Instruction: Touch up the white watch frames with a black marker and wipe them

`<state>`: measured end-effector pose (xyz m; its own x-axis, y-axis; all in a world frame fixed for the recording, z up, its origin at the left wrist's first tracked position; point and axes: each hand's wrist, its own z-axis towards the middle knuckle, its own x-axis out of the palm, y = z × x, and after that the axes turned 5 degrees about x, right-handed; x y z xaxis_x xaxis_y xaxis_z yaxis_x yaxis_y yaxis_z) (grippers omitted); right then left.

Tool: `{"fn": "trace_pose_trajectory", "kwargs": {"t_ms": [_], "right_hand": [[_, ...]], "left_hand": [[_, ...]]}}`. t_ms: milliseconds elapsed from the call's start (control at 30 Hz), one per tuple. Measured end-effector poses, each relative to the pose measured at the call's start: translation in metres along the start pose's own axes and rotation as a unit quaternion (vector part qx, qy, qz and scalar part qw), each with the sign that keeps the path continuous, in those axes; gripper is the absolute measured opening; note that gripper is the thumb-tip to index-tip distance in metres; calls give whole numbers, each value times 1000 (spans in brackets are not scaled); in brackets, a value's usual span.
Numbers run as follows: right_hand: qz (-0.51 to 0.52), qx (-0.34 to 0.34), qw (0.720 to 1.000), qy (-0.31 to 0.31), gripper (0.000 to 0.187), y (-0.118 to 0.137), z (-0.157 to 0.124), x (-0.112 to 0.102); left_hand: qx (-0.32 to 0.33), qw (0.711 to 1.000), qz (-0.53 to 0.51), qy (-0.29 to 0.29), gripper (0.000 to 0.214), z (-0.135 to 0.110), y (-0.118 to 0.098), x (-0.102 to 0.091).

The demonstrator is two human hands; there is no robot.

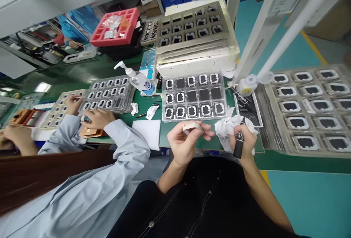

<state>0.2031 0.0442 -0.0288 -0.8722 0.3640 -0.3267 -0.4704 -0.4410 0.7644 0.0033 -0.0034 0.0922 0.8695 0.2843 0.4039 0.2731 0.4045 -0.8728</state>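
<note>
My left hand (181, 146) pinches a small rounded frame part (192, 126), pale at the rim, between thumb and fingers. A black marker pen (238, 146) is gripped in my right hand (249, 141), its dark tip end pointing up and away. White crumpled tissue (223, 127) lies against the right hand's fingers; whether they also hold it I cannot tell. Just beyond both hands sits a clear plastic tray (197, 119) with rows of white-rimmed black parts, some pockets showing only a dark bottom.
Stacked trays (279, 135) stand at the right, near a white bottle (246, 85) and a shallow box of pens (258, 115). A pump bottle (139, 80) and white foam pad (148, 132) are left. A co-worker's sleeve (128, 146) reaches close on that side.
</note>
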Motion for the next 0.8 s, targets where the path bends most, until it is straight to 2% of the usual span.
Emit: {"fn": "trace_pose_trajectory", "kwargs": {"t_ms": [267, 467, 667, 800], "right_hand": [[-9, 4, 1000, 6, 36, -4, 0, 1], [-9, -28, 1000, 1, 34, -3, 6, 2], [-10, -32, 999, -2, 32, -5, 8, 4], [-15, -36, 999, 0, 32, -7, 7, 5]], "left_hand": [[-36, 999, -2, -22, 37, -5, -6, -1], [-70, 996, 30, -37, 41, -2, -9, -3], [-73, 996, 43, -36, 44, 11, -7, -5], [-64, 991, 111, -28, 43, 30, 6, -19]]}}
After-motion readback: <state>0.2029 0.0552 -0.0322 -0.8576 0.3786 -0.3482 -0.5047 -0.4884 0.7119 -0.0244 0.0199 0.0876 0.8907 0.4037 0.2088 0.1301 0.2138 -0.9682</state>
